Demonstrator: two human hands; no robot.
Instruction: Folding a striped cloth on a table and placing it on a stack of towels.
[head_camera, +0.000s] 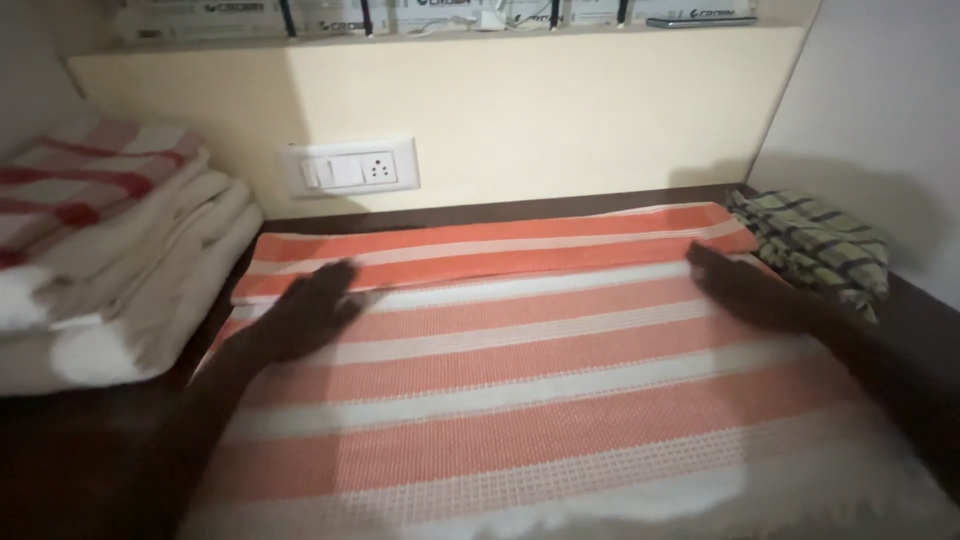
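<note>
Smoothing step in hand: left hand (305, 310) and right hand (750, 290) lie flat, each grip open, on the orange striped towel (520, 380) spread beneath them on the desk (920, 300); next move likely needs pinching an edge to fold.

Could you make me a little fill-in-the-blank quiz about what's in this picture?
1. Both hands, left hand and right hand, lie flat on a towel striped white and ____.
2. The green checked cloth lies to the towel's ____.
3. The switch plate is fixed to the ____.

Missing words: orange; right; wall
</note>
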